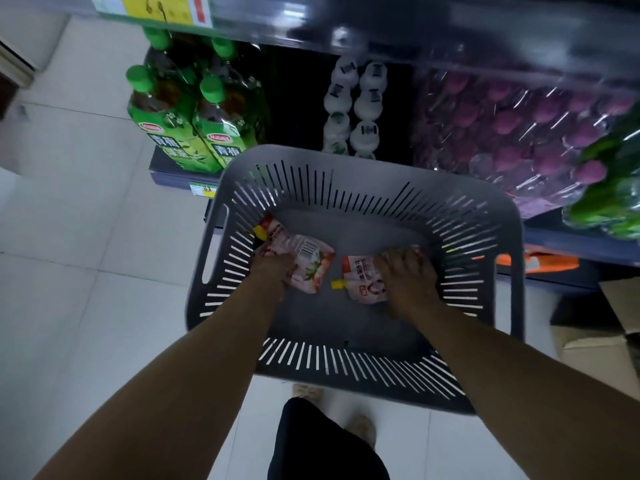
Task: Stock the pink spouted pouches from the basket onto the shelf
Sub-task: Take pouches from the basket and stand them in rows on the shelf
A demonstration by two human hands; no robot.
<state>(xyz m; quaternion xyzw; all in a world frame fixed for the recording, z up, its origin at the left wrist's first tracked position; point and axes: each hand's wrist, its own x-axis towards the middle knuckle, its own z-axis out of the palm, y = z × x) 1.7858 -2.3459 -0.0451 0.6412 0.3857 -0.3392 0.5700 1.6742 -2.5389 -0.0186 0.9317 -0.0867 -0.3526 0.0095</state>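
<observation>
Pink spouted pouches (313,271), two of them, lie flat on the bottom of the grey slotted basket (346,161), which stands on the tiled floor just in front of the shelf (173,173).

They look like soft foil sachets: light, floppy, and likely to sag and slip if pinched by one corner. The stiffest parts should be the yellow cap and the sealed edge beside it, so the neck below the spout is probably the surest place to hold.

The left pouch (304,254) lies slantwise with its cap toward the far left wall. It shows a barcode panel and a strawberry print. The left hand (273,268) has its grip closed on the near left edge, fingers tucked out of sight against the foil.

The right pouch (362,284) has its cap pointing left and a pale round picture on its face. The right hand (405,278) covers its right half, with the grip spread and the fingers (391,254) laid forward across it, seemingly not closed round it.
</observation>
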